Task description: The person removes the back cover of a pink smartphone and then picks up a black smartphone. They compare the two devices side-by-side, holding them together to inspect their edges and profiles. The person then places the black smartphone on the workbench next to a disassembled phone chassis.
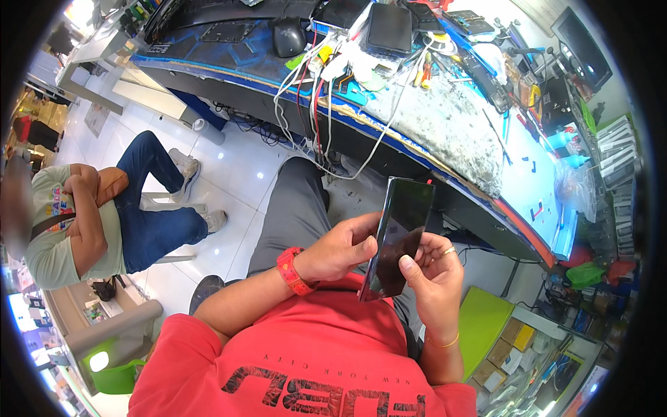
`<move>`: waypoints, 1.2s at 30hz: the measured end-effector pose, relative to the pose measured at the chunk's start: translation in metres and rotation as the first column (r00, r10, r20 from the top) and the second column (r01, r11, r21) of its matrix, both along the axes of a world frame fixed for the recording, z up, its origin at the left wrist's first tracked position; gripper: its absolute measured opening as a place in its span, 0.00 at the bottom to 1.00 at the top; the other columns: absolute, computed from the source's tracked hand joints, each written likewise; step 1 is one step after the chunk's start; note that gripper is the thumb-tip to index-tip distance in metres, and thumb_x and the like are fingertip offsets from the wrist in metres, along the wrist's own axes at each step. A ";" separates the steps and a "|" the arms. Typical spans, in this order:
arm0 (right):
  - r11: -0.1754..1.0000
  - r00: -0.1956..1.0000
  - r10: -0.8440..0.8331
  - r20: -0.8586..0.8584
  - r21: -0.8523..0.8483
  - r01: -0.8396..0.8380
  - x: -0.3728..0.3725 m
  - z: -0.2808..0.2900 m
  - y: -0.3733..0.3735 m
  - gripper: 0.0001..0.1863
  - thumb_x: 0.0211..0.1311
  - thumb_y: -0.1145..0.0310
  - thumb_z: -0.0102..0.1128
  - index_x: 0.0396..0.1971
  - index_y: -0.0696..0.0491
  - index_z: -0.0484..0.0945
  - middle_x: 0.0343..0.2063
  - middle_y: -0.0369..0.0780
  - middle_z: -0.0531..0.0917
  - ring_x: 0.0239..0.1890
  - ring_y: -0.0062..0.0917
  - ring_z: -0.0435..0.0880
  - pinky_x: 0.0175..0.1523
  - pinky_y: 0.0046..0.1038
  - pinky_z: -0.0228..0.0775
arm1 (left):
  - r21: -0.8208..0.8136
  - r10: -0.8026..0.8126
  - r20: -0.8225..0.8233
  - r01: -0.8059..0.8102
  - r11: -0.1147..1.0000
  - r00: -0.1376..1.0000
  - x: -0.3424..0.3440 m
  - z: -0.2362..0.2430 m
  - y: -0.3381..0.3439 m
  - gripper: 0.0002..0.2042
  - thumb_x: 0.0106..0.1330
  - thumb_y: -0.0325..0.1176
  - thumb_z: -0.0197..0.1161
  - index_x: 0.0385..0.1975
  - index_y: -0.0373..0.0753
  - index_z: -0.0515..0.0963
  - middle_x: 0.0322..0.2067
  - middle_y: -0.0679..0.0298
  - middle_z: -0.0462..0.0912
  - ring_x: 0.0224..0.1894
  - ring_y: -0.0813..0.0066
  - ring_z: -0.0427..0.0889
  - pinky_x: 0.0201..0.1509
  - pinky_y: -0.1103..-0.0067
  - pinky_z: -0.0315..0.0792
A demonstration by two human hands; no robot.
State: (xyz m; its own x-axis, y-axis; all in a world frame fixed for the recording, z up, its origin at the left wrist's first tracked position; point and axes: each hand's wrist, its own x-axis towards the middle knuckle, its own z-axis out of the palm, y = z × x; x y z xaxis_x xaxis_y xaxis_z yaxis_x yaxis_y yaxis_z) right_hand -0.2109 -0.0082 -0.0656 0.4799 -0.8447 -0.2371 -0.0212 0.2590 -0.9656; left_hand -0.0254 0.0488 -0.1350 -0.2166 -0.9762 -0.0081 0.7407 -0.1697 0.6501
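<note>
A dark smartphone (397, 240) with a glossy black screen is tilted upright above my lap, between both hands. My left hand (340, 247) grips its left edge, the thumb at the front and the other fingers hidden behind. On the right edge, my right hand (432, 274) pinches it, its thumb pressed on the lower screen and its fingers curled at the side and behind. The screen shows only faint reflections. A small red tip (430, 182) shows at the phone's upper right corner; what it belongs to I cannot make out.
A cluttered workbench (431, 118) runs ahead, with white cables (281, 104) hanging over its front edge. On it lie a black mouse (289, 37), a black tablet-like device (390, 28) and several tools. At left a person (83, 222) sits with folded arms. Open shelving (517, 354) stands at lower right.
</note>
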 end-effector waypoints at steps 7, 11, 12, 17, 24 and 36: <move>0.993 1.000 0.016 -0.021 -0.116 -0.019 -0.005 -0.020 -0.001 0.21 0.62 0.78 0.67 0.53 0.64 0.73 0.40 0.36 0.72 0.37 0.14 0.76 0.39 0.16 0.72 | 0.014 -0.001 -0.041 0.001 1.000 0.999 -0.004 0.000 0.001 0.41 0.67 0.54 0.66 0.71 0.33 0.57 0.63 0.60 0.69 0.64 0.74 0.70 0.67 0.71 0.67; 0.990 0.998 0.025 -0.050 -0.135 -0.032 -0.002 -0.017 -0.001 0.21 0.62 0.78 0.67 0.54 0.65 0.74 0.40 0.37 0.71 0.37 0.14 0.75 0.40 0.17 0.72 | 0.025 -0.008 -0.092 0.011 1.000 0.996 -0.008 -0.002 0.001 0.42 0.67 0.54 0.65 0.71 0.34 0.55 0.63 0.59 0.69 0.65 0.72 0.70 0.67 0.70 0.69; 0.990 0.999 0.018 -0.049 -0.141 -0.025 -0.002 -0.018 -0.001 0.21 0.62 0.78 0.67 0.54 0.65 0.74 0.40 0.37 0.71 0.37 0.14 0.74 0.41 0.17 0.72 | 0.032 -0.006 -0.101 0.009 0.999 0.995 -0.009 -0.003 0.000 0.42 0.66 0.55 0.65 0.71 0.35 0.55 0.63 0.58 0.69 0.65 0.71 0.70 0.67 0.69 0.69; 0.982 0.996 0.028 -0.089 -0.182 -0.044 -0.003 -0.021 -0.002 0.21 0.62 0.77 0.67 0.54 0.65 0.74 0.40 0.37 0.71 0.36 0.15 0.74 0.40 0.17 0.71 | 0.059 -0.009 -0.145 0.018 0.998 0.989 -0.011 -0.002 0.000 0.42 0.64 0.57 0.66 0.71 0.38 0.58 0.64 0.58 0.69 0.67 0.67 0.70 0.70 0.66 0.66; 0.982 0.990 0.008 -0.142 -0.187 -0.035 -0.001 -0.022 -0.001 0.21 0.61 0.75 0.69 0.52 0.65 0.75 0.38 0.37 0.72 0.34 0.15 0.75 0.38 0.17 0.71 | 0.033 0.006 -0.163 0.000 0.999 0.987 -0.014 -0.014 -0.002 0.40 0.66 0.57 0.63 0.69 0.35 0.58 0.61 0.58 0.72 0.63 0.68 0.74 0.63 0.68 0.74; 0.964 0.974 0.014 -0.225 -0.255 -0.072 0.000 -0.020 -0.003 0.21 0.59 0.72 0.70 0.51 0.63 0.78 0.36 0.37 0.74 0.31 0.16 0.75 0.35 0.18 0.69 | 0.039 0.025 -0.168 -0.019 0.999 0.986 -0.014 -0.014 -0.002 0.39 0.67 0.56 0.63 0.69 0.36 0.59 0.59 0.59 0.73 0.60 0.71 0.75 0.61 0.71 0.75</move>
State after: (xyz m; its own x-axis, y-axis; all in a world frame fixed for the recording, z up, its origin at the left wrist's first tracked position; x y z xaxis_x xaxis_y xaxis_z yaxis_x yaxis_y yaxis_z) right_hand -0.2105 -0.0114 -0.0860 0.4780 -0.8708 -0.1152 -0.2457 -0.0066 -0.9693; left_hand -0.0396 0.0466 -0.1488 -0.1961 -0.9805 -0.0098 0.8427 -0.1736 0.5095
